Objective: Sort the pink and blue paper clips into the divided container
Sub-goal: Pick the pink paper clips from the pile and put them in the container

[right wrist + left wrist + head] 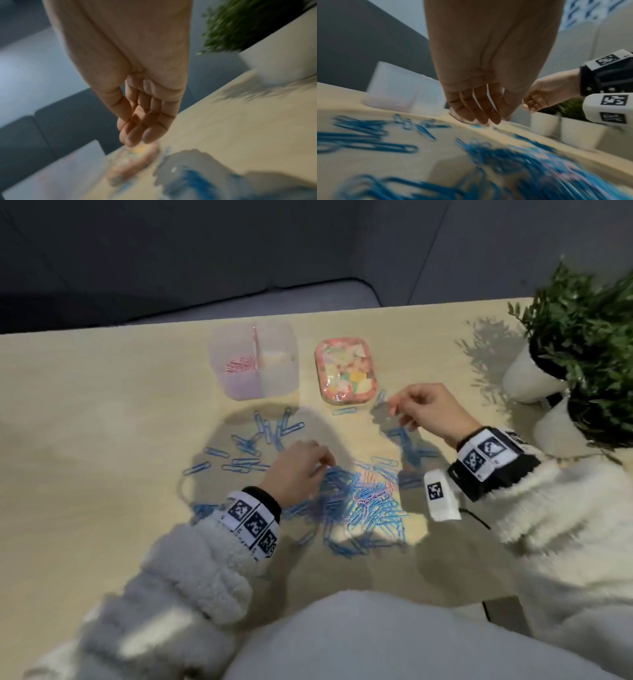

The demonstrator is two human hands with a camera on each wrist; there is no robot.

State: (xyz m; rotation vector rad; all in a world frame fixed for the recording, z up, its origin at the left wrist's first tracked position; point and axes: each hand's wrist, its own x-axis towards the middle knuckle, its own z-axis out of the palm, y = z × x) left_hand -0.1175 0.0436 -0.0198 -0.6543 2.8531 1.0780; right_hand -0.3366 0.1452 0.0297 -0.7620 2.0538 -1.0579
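Observation:
A clear divided container [278,378] stands at the table's far middle, with pink clips [238,365] in its left compartment; the right compartment looks bare. A mixed pile of blue and pink clips [363,501] lies near me, and loose blue clips [253,446] are scattered to its left. My left hand [323,466] hovers at the pile's left edge with relaxed fingers [481,117] and holds nothing. My right hand [399,410] floats over more blue clips [407,443] beside the pink lid; its fingers [137,136] are loose and hold nothing.
A pink patterned lid [346,373] lies right of the container, with a single blue clip [344,410] in front of it. Two white pots with green plants [527,378] stand at the table's right end. A dark sofa [171,251] lies beyond the far edge.

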